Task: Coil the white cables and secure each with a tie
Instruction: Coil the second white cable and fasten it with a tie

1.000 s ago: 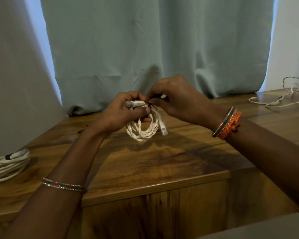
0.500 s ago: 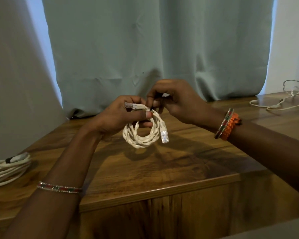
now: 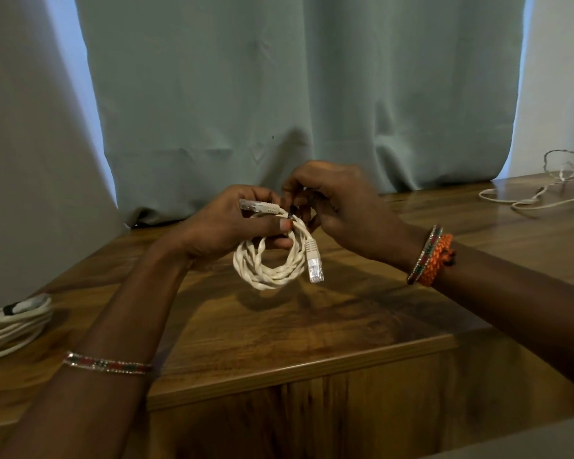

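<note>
Lowered slightly, both hands' fingers (image 3: 287,224) pinch the twisted white cable coil (image 3: 268,265).

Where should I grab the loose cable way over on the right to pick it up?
Probably at its raised loop, coming down from above. That part of the loose cable arches up off the table, so fingers can close round it; the rest lies flat.

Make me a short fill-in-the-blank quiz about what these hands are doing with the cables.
1. The left hand holds a small white ____ above the table.
2. The right hand works a dark ____ at its top.
3. A plug hangs on the coil's ____ side.
4. A bigger bundle lies at the far ____.

Missing words: coil; tie; right; left
</note>
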A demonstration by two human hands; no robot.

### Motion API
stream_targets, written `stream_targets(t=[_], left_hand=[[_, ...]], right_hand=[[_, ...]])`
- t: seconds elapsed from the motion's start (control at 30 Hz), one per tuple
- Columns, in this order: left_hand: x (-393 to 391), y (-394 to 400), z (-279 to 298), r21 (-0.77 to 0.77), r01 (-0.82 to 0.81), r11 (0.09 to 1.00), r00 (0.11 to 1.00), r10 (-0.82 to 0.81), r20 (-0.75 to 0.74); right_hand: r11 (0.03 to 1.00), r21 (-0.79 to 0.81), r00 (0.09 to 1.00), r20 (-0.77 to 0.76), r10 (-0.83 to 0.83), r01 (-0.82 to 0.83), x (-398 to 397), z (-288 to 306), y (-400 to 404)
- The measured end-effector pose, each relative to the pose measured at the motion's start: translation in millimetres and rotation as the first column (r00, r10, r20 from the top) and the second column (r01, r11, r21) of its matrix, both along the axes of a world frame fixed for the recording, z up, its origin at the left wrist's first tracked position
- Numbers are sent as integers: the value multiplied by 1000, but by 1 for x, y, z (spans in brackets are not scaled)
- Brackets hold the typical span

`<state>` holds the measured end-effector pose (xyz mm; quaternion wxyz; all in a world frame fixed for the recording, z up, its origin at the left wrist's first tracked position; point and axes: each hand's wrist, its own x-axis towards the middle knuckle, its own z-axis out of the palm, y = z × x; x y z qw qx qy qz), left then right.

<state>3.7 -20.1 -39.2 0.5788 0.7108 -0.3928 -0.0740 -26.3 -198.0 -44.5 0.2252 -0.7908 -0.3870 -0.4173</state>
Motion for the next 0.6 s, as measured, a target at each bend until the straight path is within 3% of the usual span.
stream_targets(t=[0.33, 0.43, 0.6], left_hand=[[-3, 1, 2, 20, 13, 1000, 1000, -13, -14], [-1, 2, 1, 53, -3, 999, 1000, 3, 2], [1, 2, -2, 75, -17, 997, 1000, 17, -4]], right_hand=[[981, -172, 985, 164, -60, 89, 2, -3, -1], [962, -246, 982, 168, -81, 121, 3, -4, -1], [972, -224, 995, 82, -60, 77, 3, -5, -2]])
